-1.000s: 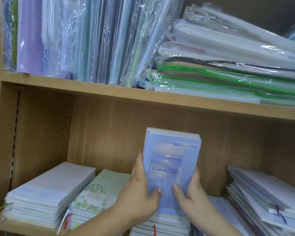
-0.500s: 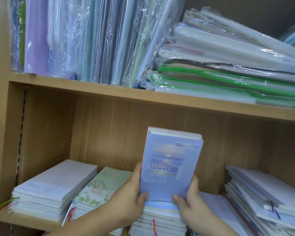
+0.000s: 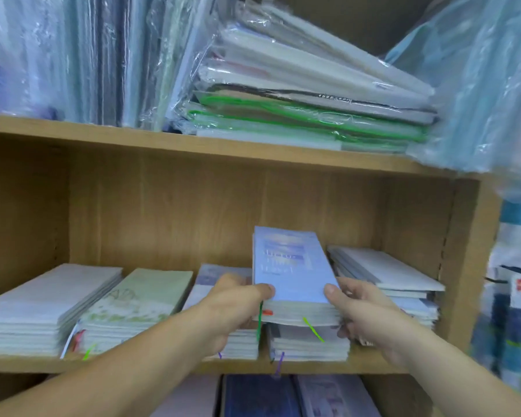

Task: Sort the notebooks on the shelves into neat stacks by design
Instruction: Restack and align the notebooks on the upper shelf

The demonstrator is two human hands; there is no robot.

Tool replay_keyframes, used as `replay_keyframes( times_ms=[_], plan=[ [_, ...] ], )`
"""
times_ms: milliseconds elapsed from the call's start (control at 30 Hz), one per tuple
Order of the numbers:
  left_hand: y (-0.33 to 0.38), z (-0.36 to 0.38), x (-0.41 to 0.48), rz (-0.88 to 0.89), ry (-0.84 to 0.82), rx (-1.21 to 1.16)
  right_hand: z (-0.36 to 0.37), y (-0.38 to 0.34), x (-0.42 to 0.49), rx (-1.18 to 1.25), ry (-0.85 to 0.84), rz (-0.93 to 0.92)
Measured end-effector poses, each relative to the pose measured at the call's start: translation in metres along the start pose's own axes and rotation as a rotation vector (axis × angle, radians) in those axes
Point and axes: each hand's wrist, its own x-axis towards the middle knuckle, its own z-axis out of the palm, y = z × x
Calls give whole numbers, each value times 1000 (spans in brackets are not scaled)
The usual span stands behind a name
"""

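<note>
Wooden shelf (image 3: 163, 364) carries, from the left, a white stack (image 3: 47, 302) and a green stack (image 3: 139, 302). Next the left hand (image 3: 238, 302) and right hand (image 3: 361, 308) are clamped on either side of a bundle of blue notebooks (image 3: 292, 278), held tilted over a low pile (image 3: 309, 344), just beside another white stack (image 3: 385, 272).

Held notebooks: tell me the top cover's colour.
Pale blue-lilac with a blurred darker picture band, on the held notebooks; head view shows it.
</note>
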Motion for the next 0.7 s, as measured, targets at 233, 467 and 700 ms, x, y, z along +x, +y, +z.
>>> replay_keyframes(
  times_ms=[233,467,700],
  plan=[
    [0,51,5,-124,80,39,-12,21,1,-31,163,103],
    [-3,56,16,-120,147,62,-1,27,16,-236,198,32],
    [-25,55,26,-3,188,580,9,51,16,-252,223,-107]
  ],
)
